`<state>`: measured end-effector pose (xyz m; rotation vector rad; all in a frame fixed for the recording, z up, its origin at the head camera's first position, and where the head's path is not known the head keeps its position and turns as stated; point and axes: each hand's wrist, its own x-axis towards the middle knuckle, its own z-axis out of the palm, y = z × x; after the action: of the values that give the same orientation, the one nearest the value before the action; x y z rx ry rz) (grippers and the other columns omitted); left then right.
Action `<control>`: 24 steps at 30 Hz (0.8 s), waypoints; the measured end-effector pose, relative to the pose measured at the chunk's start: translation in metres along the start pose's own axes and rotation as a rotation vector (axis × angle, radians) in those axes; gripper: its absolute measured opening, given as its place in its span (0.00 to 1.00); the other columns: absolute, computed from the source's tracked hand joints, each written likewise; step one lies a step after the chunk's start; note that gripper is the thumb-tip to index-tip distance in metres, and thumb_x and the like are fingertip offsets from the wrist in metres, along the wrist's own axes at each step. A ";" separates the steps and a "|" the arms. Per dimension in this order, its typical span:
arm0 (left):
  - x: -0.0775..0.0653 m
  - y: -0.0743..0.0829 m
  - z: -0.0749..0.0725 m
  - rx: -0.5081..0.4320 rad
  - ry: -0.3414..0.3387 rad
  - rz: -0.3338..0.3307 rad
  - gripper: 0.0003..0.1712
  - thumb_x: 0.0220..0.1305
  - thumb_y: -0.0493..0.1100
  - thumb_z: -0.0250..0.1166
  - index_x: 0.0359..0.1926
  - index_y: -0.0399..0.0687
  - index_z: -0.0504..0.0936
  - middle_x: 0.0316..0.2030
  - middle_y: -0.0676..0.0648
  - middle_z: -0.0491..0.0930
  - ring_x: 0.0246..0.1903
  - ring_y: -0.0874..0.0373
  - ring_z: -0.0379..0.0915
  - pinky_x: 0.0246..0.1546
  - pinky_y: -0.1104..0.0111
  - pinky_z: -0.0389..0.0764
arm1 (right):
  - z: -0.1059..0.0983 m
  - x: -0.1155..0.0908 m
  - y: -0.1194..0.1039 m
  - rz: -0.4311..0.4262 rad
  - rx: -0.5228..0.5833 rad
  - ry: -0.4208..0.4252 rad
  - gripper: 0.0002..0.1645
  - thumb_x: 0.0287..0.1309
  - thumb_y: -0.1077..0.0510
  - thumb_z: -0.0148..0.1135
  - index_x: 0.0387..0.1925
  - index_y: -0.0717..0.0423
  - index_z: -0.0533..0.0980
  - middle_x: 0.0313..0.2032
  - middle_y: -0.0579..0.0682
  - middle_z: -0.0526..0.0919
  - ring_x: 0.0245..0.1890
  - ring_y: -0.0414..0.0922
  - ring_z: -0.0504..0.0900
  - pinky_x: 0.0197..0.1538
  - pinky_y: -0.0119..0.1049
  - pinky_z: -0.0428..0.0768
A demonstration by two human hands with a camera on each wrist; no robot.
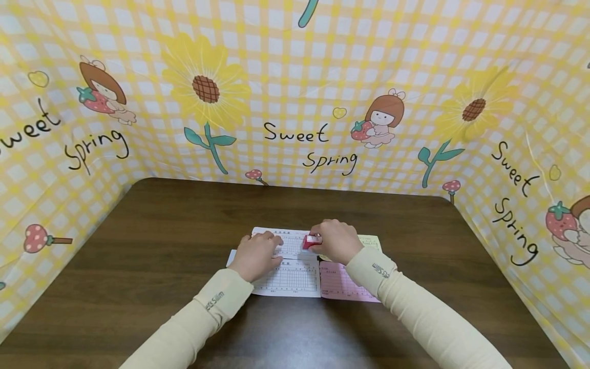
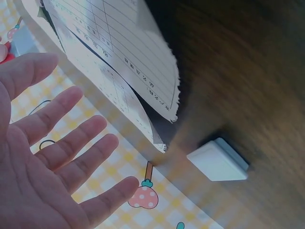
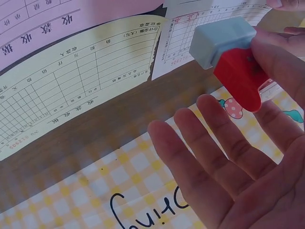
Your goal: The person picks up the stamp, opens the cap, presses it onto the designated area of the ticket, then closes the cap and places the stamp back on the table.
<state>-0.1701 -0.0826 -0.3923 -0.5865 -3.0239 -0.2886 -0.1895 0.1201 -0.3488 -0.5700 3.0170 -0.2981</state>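
My right hand (image 1: 338,241) pinches a red self-inking stamp (image 3: 237,71) with a pale block end, between thumb and index finger; its other fingers stand loosely spread. The stamp is over the right part of the upper white receipt form (image 1: 291,238). My left hand (image 1: 258,256) is at the left side of the white forms with its fingers extended and holds nothing; whether it touches the paper, I cannot tell. Nearer me lies a second white form (image 1: 295,281). A pink receipt form (image 1: 338,282) and a yellow one (image 3: 71,88) lie to the right, partly under my right arm.
In the left wrist view, a small white block (image 2: 219,160) lies on the brown wooden table (image 1: 175,215) beyond the forms' torn edges. A yellow-and-white checked cloth (image 1: 286,77) with printed flowers walls the table at the back and both sides.
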 end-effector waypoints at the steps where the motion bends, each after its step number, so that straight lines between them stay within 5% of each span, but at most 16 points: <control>1: 0.000 0.000 0.000 -0.002 0.002 0.003 0.20 0.63 0.48 0.72 0.52 0.45 0.85 0.53 0.41 0.83 0.53 0.45 0.80 0.52 0.44 0.76 | 0.000 -0.001 0.000 -0.001 0.001 0.000 0.22 0.52 0.50 0.79 0.49 0.51 0.87 0.46 0.52 0.88 0.41 0.50 0.85 0.41 0.49 0.84; 24: -0.007 0.002 -0.001 -0.009 0.011 0.022 0.20 0.62 0.48 0.73 0.52 0.43 0.85 0.52 0.39 0.83 0.53 0.44 0.80 0.51 0.44 0.77 | -0.003 -0.016 -0.001 -0.025 0.019 0.017 0.20 0.51 0.50 0.80 0.46 0.50 0.88 0.41 0.51 0.88 0.36 0.47 0.83 0.38 0.44 0.83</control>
<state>-0.1625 -0.0841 -0.3914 -0.6164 -3.0053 -0.3030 -0.1749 0.1258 -0.3449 -0.6077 3.0216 -0.3342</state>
